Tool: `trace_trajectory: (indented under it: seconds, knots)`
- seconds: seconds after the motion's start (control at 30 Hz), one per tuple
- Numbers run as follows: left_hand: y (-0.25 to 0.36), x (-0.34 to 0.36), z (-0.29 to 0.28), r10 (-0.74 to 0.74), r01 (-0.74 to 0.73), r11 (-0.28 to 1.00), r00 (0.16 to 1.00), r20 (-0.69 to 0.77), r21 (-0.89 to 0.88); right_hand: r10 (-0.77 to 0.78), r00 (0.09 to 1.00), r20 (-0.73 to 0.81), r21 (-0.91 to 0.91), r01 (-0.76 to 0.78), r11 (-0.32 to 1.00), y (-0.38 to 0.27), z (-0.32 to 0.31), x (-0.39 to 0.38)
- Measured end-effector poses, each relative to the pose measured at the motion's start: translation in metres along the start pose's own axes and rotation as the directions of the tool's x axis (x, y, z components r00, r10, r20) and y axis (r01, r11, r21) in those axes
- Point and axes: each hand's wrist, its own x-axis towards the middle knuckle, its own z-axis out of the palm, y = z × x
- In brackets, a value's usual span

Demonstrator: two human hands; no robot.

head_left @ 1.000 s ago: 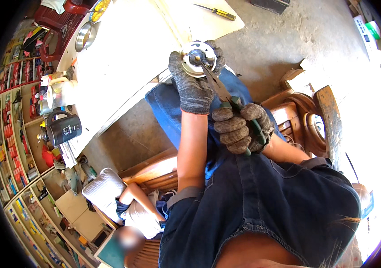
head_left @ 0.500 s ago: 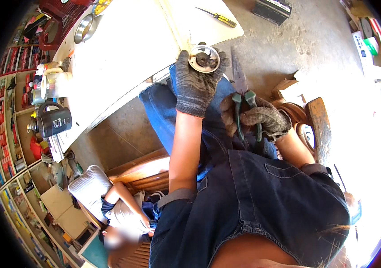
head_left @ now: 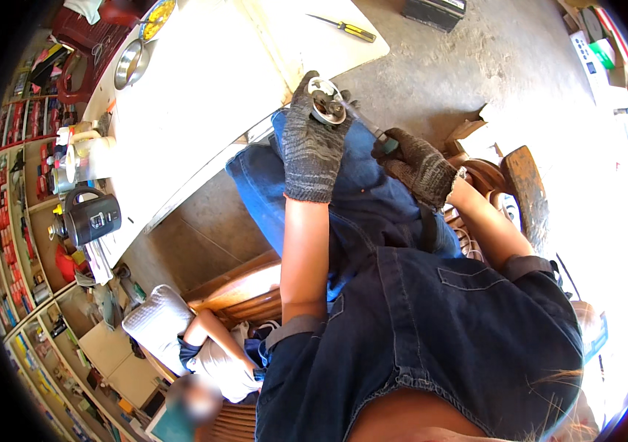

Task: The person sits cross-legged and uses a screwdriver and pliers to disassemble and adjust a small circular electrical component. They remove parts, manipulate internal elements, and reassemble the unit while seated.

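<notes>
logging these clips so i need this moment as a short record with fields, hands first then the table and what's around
left hand: grey knit glove, holding round metal part
right hand: dark knit glove, fingers around green-handled pliers
pliers' tip: at the part's rim, contact unclear
table: pale top, yellow-and-black screwdriver at far end, metal bowl along left edge
surroundings: shelves at left, another person on wooden bench

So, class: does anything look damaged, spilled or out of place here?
Yes: the armrest, to the right of the right hand, looks worn. Its dark finish is patchy, with paler orange-brown areas. No spill is visible, though glare washes out much of the table.
</notes>
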Motion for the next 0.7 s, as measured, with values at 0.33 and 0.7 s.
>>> trace_trajectory:
  seconds: [0.33, 0.7]
  knots:
    - [-0.001, 0.008, -0.009, -0.006, 0.004, 1.000, 0.997, -0.079, -0.025, 0.187, 0.867, 0.462, 0.718, -0.490, 0.495, -0.011, -0.007, -0.007]
    - [-0.008, 0.011, -0.007, -0.023, 0.015, 0.996, 0.995, -0.095, -0.088, 0.396, 0.900, 0.179, 0.747, -0.387, 0.541, -0.010, -0.004, -0.024]
